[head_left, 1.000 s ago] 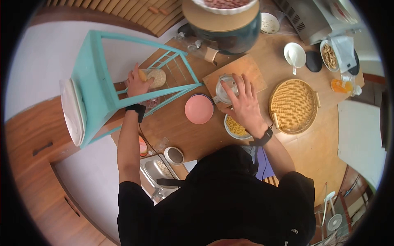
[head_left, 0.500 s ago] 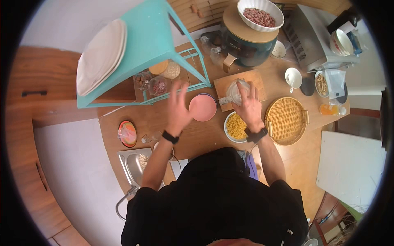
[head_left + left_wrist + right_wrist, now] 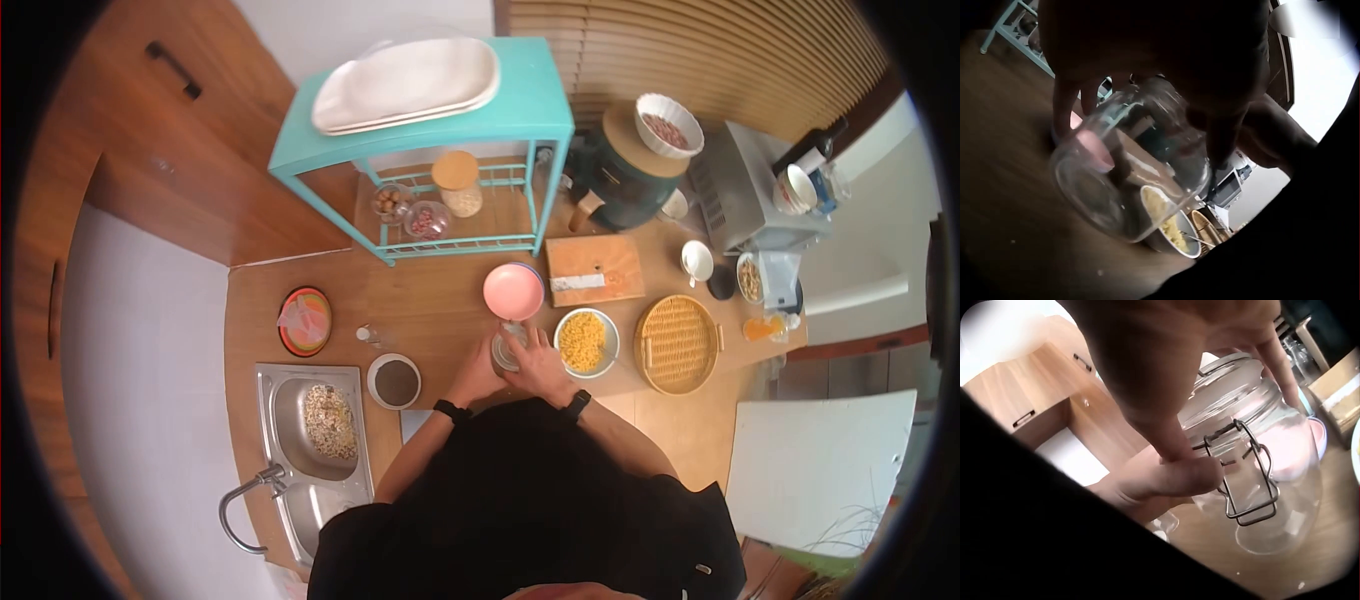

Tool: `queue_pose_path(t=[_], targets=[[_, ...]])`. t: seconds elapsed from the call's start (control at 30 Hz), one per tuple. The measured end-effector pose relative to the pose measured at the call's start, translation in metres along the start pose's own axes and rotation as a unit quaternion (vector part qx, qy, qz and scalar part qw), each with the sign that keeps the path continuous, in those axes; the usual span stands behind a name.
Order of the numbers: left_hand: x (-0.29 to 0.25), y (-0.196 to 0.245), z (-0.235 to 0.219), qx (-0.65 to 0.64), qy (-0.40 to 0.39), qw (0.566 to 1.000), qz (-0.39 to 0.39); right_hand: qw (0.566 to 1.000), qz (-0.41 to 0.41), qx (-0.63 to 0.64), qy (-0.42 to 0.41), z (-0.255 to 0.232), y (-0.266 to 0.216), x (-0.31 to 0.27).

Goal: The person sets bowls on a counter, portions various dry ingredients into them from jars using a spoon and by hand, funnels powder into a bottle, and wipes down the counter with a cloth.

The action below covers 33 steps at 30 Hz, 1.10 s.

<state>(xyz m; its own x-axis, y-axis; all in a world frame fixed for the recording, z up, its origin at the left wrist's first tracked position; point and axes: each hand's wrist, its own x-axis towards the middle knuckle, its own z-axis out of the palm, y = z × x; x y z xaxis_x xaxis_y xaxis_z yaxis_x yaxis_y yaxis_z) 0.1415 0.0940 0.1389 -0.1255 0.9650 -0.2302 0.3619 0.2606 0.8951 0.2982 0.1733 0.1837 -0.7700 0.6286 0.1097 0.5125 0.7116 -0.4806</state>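
A clear glass jar (image 3: 1279, 512) with a wire clasp (image 3: 1252, 519) is between both hands at the counter's front edge. My left hand (image 3: 477, 376) grips the jar from the left; in the left wrist view its fingers hang dark over the glass. My right hand (image 3: 541, 369) holds the top of the jar, fingers spread across the lid (image 3: 1225, 378). Beside the clasp, a thumb presses at the wire in the right wrist view. Just beyond the jar sits a pink bowl (image 3: 513, 291). To its right is a bowl of yellow pasta (image 3: 583, 343).
A turquoise shelf (image 3: 420, 128) holds a wooden-lidded jar (image 3: 459, 185) and two smaller jars. A cutting board (image 3: 596, 270) lies behind the pasta, a wicker tray (image 3: 680, 345) to the right. On the left are a dark-filled bowl (image 3: 394, 381) and the sink (image 3: 290, 440).
My right hand has brought the glass jar from the cutting board to the front edge. My left hand has left the wooden-lidded jar on the shelf and joined it. The head view has shifted.
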Motion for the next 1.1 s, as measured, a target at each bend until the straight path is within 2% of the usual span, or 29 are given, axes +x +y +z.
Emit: queue_pose_path(t=[0.03,0.13,0.2,0.27,0.33,0.4,0.47,0.53,0.6,0.67,0.73,0.77,0.8,0.83,0.87,0.9,0.97,1.0,1.03,1.1], targets=[[-0.003,-0.01,0.001,-0.001,0.012,1.0,0.007,1.0,-0.012,-0.006,0.003,0.005,-0.003,0.002],[-0.011,-0.045,0.019,-0.036,0.042,0.998,0.035,0.996,-0.033,-0.049,-0.066,0.018,-0.006,-0.001],[-0.014,-0.066,0.034,-0.015,0.06,0.997,0.044,0.995,-0.037,-0.059,-0.077,0.026,-0.006,-0.007],[-0.019,-0.07,0.037,-0.02,0.074,0.995,0.057,0.993,-0.04,-0.067,-0.089,0.032,-0.008,-0.013],[-0.02,-0.071,0.039,-0.023,0.087,0.993,0.072,0.994,-0.048,-0.075,-0.061,0.033,-0.011,-0.017],[-0.022,-0.073,0.04,0.002,0.06,0.997,0.056,0.992,-0.054,-0.089,-0.074,0.031,-0.011,-0.02],[-0.028,-0.057,0.033,0.004,0.061,0.997,0.049,0.99,-0.056,-0.096,-0.088,0.022,-0.016,-0.019],[-0.031,-0.049,0.03,0.014,0.051,0.998,0.042,0.958,-0.027,-0.204,-0.202,0.008,-0.022,-0.009],[-0.03,-0.05,0.032,0.045,0.057,0.994,0.075,0.962,-0.021,-0.178,-0.205,-0.002,-0.023,0.005],[-0.024,-0.062,0.034,0.063,0.014,0.996,0.064,0.967,-0.014,-0.148,-0.206,0.004,-0.017,0.012],[-0.025,-0.063,0.039,0.079,-0.024,0.995,0.048,0.973,0.013,-0.213,-0.09,0.023,-0.003,0.013],[-0.031,-0.054,0.039,0.054,0.032,0.997,0.052,0.974,0.018,-0.207,-0.092,0.014,-0.006,0.012],[-0.035,-0.044,0.039,0.03,0.088,0.994,0.056,0.991,0.037,-0.12,-0.054,0.003,-0.006,0.011],[-0.036,-0.04,0.038,0.033,0.083,0.995,0.053,0.998,0.055,-0.032,-0.015,-0.005,-0.006,0.006],[-0.037,-0.037,0.037,0.029,0.087,0.995,0.041,0.996,0.059,0.01,0.065,0.006,0.006,-0.003],[-0.039,-0.032,0.038,0.024,0.091,0.995,0.029,0.996,0.061,0.013,0.063,0.01,0.015,-0.012],[-0.043,-0.027,0.042,0.012,0.091,0.995,0.028,0.976,0.115,0.172,0.07,0.017,0.035,-0.026],[-0.042,-0.024,0.043,-0.004,0.094,0.995,0.03,0.981,0.146,0.129,0.023,0.022,0.047,-0.031],[-0.04,-0.03,0.049,-0.002,0.093,0.995,0.029,0.98,0.147,0.131,0.024,0.02,0.048,-0.033],[-0.037,-0.048,0.063,-0.128,0.138,0.975,0.122,0.98,0.106,0.169,0.019,0.012,0.046,-0.037]])
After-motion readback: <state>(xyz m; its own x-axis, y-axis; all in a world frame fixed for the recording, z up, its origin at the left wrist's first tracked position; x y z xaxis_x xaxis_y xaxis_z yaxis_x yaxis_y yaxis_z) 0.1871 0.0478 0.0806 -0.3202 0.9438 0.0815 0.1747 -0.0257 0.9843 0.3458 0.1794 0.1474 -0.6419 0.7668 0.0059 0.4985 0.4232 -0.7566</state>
